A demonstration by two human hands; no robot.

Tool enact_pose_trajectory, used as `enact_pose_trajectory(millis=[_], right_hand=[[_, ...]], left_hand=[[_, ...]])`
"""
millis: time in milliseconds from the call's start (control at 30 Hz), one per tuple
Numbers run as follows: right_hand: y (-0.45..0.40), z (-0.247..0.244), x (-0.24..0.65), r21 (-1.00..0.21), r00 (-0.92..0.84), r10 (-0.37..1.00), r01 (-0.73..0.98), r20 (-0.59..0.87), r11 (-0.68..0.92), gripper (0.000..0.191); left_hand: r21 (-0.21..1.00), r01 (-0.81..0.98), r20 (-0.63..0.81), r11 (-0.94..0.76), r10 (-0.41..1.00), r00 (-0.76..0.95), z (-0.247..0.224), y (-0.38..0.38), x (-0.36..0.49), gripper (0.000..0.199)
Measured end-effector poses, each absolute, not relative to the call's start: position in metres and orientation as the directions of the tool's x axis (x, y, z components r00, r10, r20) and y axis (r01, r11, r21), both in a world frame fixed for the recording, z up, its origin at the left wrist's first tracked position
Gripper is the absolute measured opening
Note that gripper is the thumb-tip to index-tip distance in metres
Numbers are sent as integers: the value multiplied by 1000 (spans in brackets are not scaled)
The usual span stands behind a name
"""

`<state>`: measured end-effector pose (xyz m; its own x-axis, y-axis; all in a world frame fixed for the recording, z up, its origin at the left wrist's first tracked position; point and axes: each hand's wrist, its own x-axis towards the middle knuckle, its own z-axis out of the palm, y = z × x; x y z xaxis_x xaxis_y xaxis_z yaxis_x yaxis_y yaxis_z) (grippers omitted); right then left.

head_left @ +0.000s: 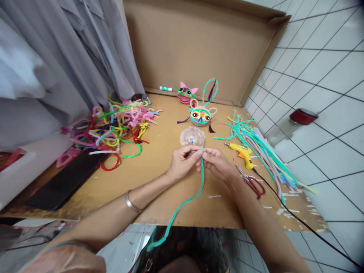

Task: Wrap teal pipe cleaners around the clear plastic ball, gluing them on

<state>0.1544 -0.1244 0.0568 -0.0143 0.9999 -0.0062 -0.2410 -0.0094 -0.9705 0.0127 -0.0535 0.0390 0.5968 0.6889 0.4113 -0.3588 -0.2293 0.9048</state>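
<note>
A teal pipe cleaner (202,176) is pinched near its top end by both hands at the middle of the table. My left hand (183,161) grips it between thumb and fingers, and my right hand (217,163) does the same from the other side. Its long tail curves down past the table's front edge toward my lap. Just beyond my fingertips sits a clear plastic bowl-like piece (192,135) with something small and blue in it. Behind that stands a decorated animal-face ornament (200,115) with pink loop ears, dark tassels and a teal loop on top.
Tangled pipe cleaners (122,123) and a black phone-like slab (68,180) lie left. At right are a yellow glue gun (241,153) with a black cord, red-handled scissors (253,184) and bundled pipe cleaners (264,151). A second face ornament (186,94) and glue stick (165,88) stand by the cardboard.
</note>
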Motion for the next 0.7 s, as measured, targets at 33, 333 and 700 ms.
enact_pose_trajectory(millis=[33,333,700], right_hand=[[-124,56,154,-980,47,999,-199,20,29,39],[-123,54,162,-974,393,894,26,217,226,28],[-121,55,157,-984,399,900,47,178,174,31]], left_hand=[[908,-350,403,-231,710,577,38,-52,14,37],[867,-346,491,-359,730,474,36,-53,20,33],[863,-201,501,-464,732,462,29,-52,22,26]])
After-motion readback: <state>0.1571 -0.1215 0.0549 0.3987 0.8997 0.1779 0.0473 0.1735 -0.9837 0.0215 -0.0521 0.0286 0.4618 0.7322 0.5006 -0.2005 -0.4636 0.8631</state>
